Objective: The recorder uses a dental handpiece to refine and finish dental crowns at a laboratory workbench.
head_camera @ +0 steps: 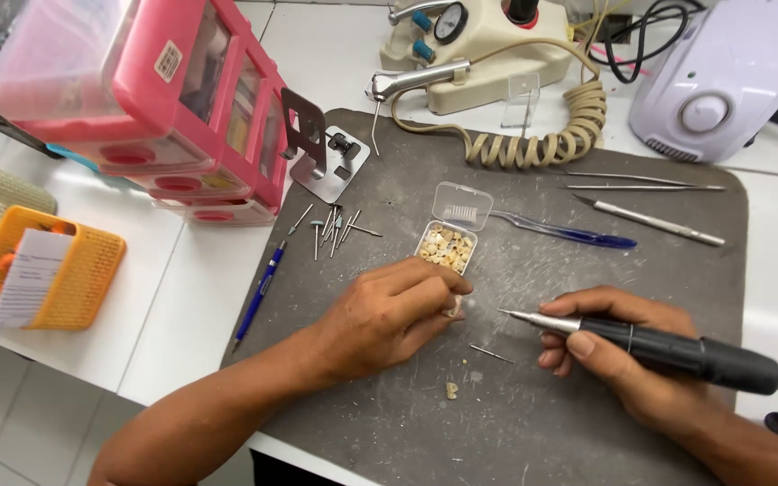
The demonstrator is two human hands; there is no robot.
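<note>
the left hand (380, 317) rests on the gray mat (587, 423), its fingers curled and pinching a small pale piece (454, 307) just below the little clear box (447, 246) of tooth-like bits. the right hand (619, 355) wraps its fingers around a black and silver hand drill (650, 343), whose tip points at the piece, near but apart.

Two bare forearms, no sleeves, left hand (380, 319), right hand (619, 355), no gloves, no rings
</note>
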